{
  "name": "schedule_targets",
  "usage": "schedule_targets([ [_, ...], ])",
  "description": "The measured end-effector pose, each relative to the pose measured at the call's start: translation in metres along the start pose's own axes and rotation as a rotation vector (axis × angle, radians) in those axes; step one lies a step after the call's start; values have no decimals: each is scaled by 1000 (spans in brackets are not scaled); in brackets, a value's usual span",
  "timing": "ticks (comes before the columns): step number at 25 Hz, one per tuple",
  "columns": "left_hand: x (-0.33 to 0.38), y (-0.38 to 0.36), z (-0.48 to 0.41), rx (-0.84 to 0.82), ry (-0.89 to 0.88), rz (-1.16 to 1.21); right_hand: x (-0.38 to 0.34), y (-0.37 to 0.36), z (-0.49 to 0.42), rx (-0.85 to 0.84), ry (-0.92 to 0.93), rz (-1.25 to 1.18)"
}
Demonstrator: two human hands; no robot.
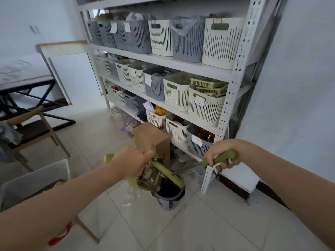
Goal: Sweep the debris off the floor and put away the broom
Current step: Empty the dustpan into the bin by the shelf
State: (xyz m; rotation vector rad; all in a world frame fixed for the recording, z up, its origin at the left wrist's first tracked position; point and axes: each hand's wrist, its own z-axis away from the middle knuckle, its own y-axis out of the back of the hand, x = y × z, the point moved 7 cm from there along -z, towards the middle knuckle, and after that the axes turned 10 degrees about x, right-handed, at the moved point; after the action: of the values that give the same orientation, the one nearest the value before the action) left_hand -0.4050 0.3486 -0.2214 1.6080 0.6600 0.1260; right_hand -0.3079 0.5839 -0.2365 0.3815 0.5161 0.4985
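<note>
- Tiled floor (199, 223) and a white rack (233, 84) of slotted baskets lie beyond both fists
- Grey bin (168, 201) stands below the left fingers
- Green dustpan (133, 182), loaded with debris (150, 178), tilts over the bin just under the left hand (132, 163), whose fingers wrap its green bar
- Green handle (226, 155) on a metal rod sits clenched in the right hand (217, 158)

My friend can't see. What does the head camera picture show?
Two bare hands hold a green dustpan of debris over a grey bin on a tiled floor. The left hand grips a green handle, the right hand a long tool's green grip, beside a white shelf rack full of baskets.
</note>
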Motion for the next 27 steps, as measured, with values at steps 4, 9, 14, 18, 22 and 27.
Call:
schedule_targets([
  [4,2,-16,2,12,-1,-9,10,-9,1,29,-11,-27],
  [9,42,-26,9,145,-197,-1,23,-15,2,44,-36,-92],
  [14,60,-47,22,83,-306,-135,33,-12,13,51,-59,-143],
  [18,74,-60,36,71,-387,-133,36,-3,33,101,-44,-49],
  [22,81,-58,42,98,-450,-137,40,2,45,182,-11,26],
  [27,82,-55,47,132,-467,-157,45,0,47,176,-51,169],
])
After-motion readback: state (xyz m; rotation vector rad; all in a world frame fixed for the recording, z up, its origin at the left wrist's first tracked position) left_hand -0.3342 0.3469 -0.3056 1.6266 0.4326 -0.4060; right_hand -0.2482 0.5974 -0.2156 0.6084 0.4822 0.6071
